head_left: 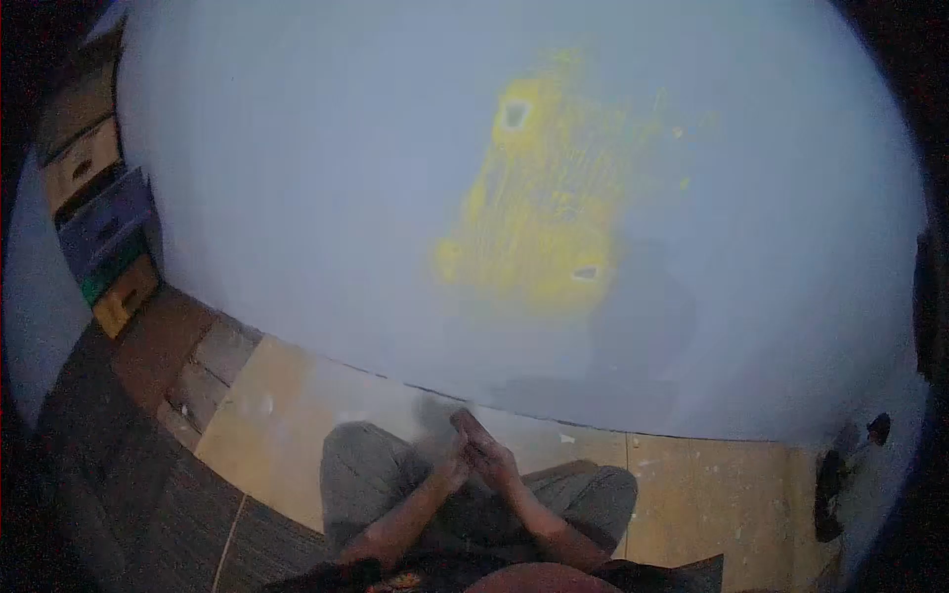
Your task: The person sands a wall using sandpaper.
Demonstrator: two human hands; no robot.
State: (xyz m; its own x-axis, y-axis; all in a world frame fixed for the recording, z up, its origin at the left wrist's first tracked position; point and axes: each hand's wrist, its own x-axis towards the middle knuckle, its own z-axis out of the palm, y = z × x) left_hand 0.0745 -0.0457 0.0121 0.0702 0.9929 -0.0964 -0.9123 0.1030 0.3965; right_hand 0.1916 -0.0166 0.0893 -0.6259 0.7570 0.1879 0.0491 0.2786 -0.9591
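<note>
My left hand [454, 468] and my right hand [492, 461] meet in front of my lap, touching each other. The fingers of both look pressed together. The right hand's fingers point up and to the left. In the dim light, I cannot make out what is between the hands, if anything. Beyond them rises a pale wall [326, 178] with a large yellow smeared patch [554, 188]. Two small whitish-grey spots show in the patch, one near its top left and the other near its lower right.
My bent legs [368, 474] rest on a light board floor [712, 494] marked with pale flecks. Stacked boxes with handle holes [104, 232] stand at the far left. A dark object [830, 494] lies by the right edge. Dark flooring [188, 504] spreads at lower left.
</note>
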